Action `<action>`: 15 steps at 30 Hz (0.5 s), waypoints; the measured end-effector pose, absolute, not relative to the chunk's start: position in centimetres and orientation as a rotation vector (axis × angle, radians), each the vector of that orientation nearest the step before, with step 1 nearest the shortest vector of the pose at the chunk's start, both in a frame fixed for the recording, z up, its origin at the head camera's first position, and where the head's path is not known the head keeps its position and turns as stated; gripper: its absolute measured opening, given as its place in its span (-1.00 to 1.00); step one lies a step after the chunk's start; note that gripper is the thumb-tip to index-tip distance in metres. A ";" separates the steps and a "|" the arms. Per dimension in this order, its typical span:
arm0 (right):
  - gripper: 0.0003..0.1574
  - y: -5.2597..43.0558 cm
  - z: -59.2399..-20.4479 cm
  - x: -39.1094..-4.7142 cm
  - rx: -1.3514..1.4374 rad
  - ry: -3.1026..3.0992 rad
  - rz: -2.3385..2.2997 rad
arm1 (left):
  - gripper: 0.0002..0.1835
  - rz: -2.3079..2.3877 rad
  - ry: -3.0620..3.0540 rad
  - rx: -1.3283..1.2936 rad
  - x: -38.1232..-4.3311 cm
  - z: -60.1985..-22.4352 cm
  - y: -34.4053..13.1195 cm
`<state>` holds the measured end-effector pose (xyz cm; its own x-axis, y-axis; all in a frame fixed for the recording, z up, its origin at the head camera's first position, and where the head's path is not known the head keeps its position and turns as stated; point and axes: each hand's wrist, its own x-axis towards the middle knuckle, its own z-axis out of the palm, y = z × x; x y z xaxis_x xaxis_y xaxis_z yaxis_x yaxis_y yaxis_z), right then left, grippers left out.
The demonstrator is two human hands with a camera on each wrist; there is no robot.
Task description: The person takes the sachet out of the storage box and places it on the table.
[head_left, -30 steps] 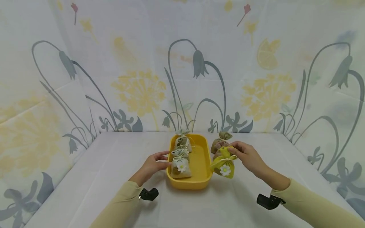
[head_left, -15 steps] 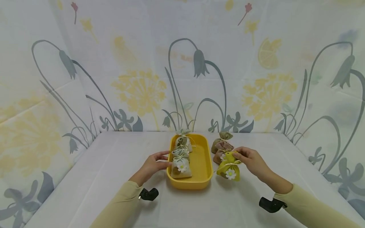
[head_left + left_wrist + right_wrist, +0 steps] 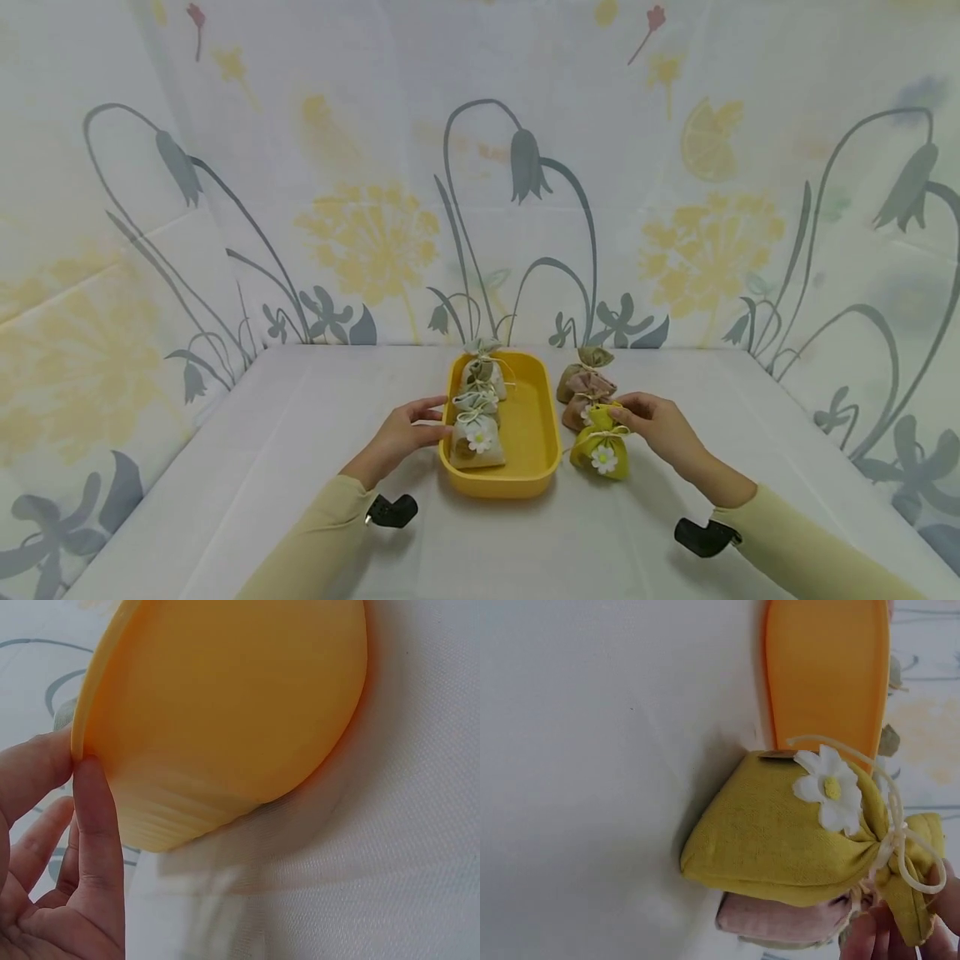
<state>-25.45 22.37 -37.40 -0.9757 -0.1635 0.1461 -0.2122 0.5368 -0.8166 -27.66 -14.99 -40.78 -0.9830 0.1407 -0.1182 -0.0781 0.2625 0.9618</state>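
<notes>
My left hand [image 3: 405, 433] pinches the left rim of a yellow plastic tray [image 3: 498, 488]; in the left wrist view the thumb and a finger [image 3: 96, 802] meet at its edge. With my right hand [image 3: 667, 432] I grip the gathered neck of a yellow drawstring pouch [image 3: 772, 825], which bears a white fabric flower [image 3: 831, 789] and a cream cord. The pouch stands beside the tray's right side, its base seemingly on the white tabletop. Several pale and greenish pouches [image 3: 477, 442] are lined up along the tray's left side.
Just behind the yellow pouch sit a pinkish-brown pouch [image 3: 579, 408] and a brown pouch [image 3: 570, 379], close together on the table [image 3: 495, 550]. A floral-printed cloth [image 3: 390, 142] hangs behind and at the sides.
My right hand has drawn the yellow pouch away from the tray's right rim, a little rightward and down toward the table. The left hand and tray have stayed put.
</notes>
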 end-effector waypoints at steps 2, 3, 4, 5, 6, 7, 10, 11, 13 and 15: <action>-0.51 22.8 -37.0 -25.4 0.331 -2.699 1.425 | -0.36 1.805 2.346 0.060 -27.6 -40.8 -15.0; -0.51 23.0 -36.8 -25.4 0.336 -2.691 1.408 | -0.36 1.807 2.345 0.059 -27.6 -40.8 -15.0; -0.52 23.3 -36.6 -25.3 0.338 -2.682 1.391 | -0.36 1.808 2.344 0.062 -27.6 -40.8 -15.1; -0.52 23.6 -36.3 -25.3 0.339 -2.675 1.371 | -0.36 1.810 2.344 0.064 -27.6 -40.8 -15.1; -0.53 23.8 -36.1 -25.3 0.341 -2.669 1.353 | -0.36 1.812 2.342 0.062 -27.6 -40.8 -15.1; -0.53 24.1 -35.9 -25.1 0.343 -2.665 1.347 | -0.36 1.811 2.339 0.062 -27.6 -40.9 -15.1; -0.54 24.6 -35.3 -24.8 0.347 -2.663 1.377 | -0.37 1.833 2.311 0.066 -27.6 -41.1 -15.1; -0.54 24.7 -35.1 -24.8 0.351 -2.661 1.394 | -0.37 1.842 2.304 0.067 -27.6 -41.1 -15.1; -0.53 24.6 -34.8 -24.7 0.362 -2.660 1.422 | -0.37 1.852 2.303 0.074 -27.7 -41.2 -15.1; -0.53 24.2 -34.4 -24.7 0.375 -2.662 1.437 | -0.37 1.854 2.315 0.077 -27.7 -41.1 -15.1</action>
<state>-24.66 24.24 -34.41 -0.9655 -0.1703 0.1968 -0.2580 0.5267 -0.8099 -27.67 -15.11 -41.10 -0.9835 0.1486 -0.1034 -0.0684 0.2238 0.9722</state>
